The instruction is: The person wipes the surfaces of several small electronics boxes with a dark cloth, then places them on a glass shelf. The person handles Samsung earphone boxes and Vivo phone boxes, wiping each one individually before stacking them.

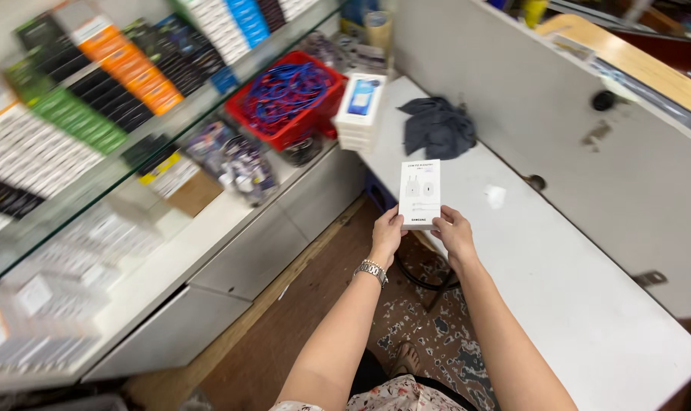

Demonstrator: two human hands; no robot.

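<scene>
Both hands hold one small box (pixel 420 194), a flat white cardboard rectangle with sharp corners and a smooth matte face bearing two pale grey drawings of plug-shaped items. The left hand (pixel 387 236) clasps its lower left corner, thumb on the front face and fingers hidden behind; the right hand (pixel 453 232) clasps the lower right corner the same way, so the box stands upright above the two grips, its top two thirds free of any finger. A metal link watch (pixel 371 270) circles the left wrist. The box hangs over the near edge of a white counter (pixel 558 281), a smooth, slightly scuffed laminate slab running away from the viewer. On that counter, well beyond the held box, stands a stack (pixel 358 110) of similar white boxes, about four as far as I can tell, the top one showing a blue picture. Just beside the stack lies one crumpled dark grey cloth (pixel 437 128), soft and folded on itself. Left of the stack sits one red plastic basket (pixel 303 122) with latticed walls, filled with coiled blue and red cables. A glass shelf (pixel 208 99) above the left-hand counter carries rows of narrow packets in black, green, orange, white and blue, too many and too blurred to count. Under the arms the floor (pixel 429 342) shows a speckled brown and white pattern beside plain brown boards.
</scene>
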